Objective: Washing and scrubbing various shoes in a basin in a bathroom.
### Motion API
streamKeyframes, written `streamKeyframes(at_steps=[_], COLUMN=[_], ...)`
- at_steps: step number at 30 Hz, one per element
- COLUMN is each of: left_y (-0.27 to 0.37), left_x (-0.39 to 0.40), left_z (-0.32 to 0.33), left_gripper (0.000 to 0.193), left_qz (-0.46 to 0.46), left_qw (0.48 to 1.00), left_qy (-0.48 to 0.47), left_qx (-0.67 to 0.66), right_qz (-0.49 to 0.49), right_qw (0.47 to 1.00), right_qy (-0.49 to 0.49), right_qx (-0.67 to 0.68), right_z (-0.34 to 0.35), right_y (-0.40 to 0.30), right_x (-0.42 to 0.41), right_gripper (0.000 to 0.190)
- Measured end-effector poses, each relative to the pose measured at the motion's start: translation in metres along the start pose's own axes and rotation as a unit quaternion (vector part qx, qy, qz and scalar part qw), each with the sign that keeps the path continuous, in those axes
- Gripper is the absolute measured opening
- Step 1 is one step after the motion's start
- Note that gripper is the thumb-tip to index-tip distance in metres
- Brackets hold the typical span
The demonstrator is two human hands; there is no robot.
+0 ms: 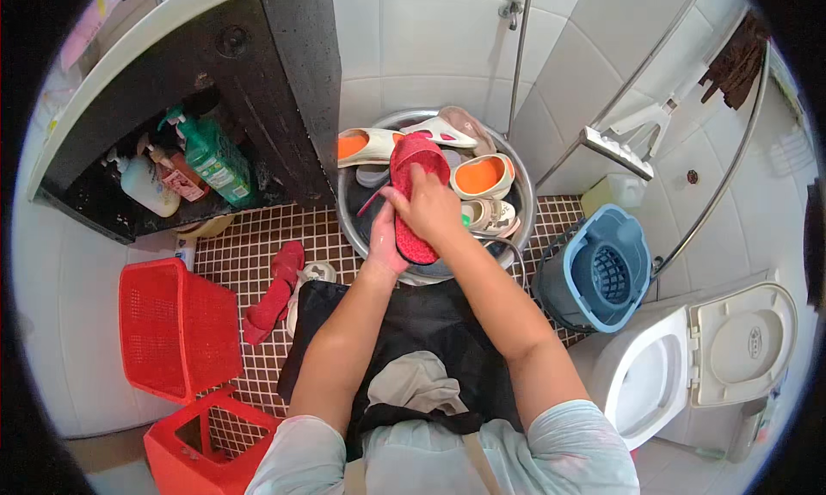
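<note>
My left hand grips a red slipper by its heel end, above a round metal basin. The fingers of my right hand lie on the slipper's insole near the strap; whether they hold anything is hidden. Around the slipper, the basin holds a white clog with an orange lining, another orange-lined clog, a white clog with pink-edged openings and smaller cream shoes. A thin dark pink strip shows beside my left thumb.
On the tiled floor at left lie red footwear and a pale shoe, near a red basket and a red plastic stool. At right stand a blue mop bucket and a toilet. Pump bottles sit in the dark cabinet.
</note>
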State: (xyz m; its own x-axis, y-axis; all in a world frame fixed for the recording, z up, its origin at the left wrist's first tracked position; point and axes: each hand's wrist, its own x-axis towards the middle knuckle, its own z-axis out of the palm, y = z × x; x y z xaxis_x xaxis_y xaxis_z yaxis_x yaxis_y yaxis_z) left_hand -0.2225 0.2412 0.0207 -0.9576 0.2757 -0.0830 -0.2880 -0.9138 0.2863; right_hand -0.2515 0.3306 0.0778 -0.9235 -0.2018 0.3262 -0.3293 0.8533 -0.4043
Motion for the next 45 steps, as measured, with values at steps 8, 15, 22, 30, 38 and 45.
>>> streamKeyframes(at_steps=[8, 15, 22, 30, 38, 45], left_y=[0.019, 0.109, 0.196, 0.206, 0.196, 0.168], left_x=[0.023, 0.018, -0.127, -0.294, -0.232, -0.075], left_z=[-0.025, -0.102, -0.12, -0.275, -0.281, -0.141], left_gripper=[0.035, 0.032, 0.049, 0.053, 0.047, 0.039], left_qz=[-0.175, -0.253, -0.179, 0.008, -0.031, -0.118], left_qw=[0.966, 0.606, 0.706, 0.709, 0.21, 0.503], left_qy=[0.056, 0.128, 0.169, 0.42, 0.467, 0.082], left_qx=[0.184, 0.743, 0.665, 0.567, 0.858, 0.852], right_qz=[0.433, 0.527, 0.479, 0.48, 0.497, 0.508], right_qw=[0.43, 0.342, 0.322, 0.38, 0.388, 0.383], right_qy=[-0.153, -0.021, -0.078, -0.128, -0.124, -0.033], right_qx=[0.777, 0.778, 0.813, 0.78, 0.766, 0.771], right_z=[0.022, 0.047, 0.04, 0.051, 0.055, 0.048], right_y=[0.145, 0.108, 0.134, 0.11, 0.121, 0.13], right_x=[-0.008, -0.027, -0.032, -0.025, -0.033, -0.03], right_gripper=[0.079, 0.066, 0.027, 0.024, 0.02, 0.017])
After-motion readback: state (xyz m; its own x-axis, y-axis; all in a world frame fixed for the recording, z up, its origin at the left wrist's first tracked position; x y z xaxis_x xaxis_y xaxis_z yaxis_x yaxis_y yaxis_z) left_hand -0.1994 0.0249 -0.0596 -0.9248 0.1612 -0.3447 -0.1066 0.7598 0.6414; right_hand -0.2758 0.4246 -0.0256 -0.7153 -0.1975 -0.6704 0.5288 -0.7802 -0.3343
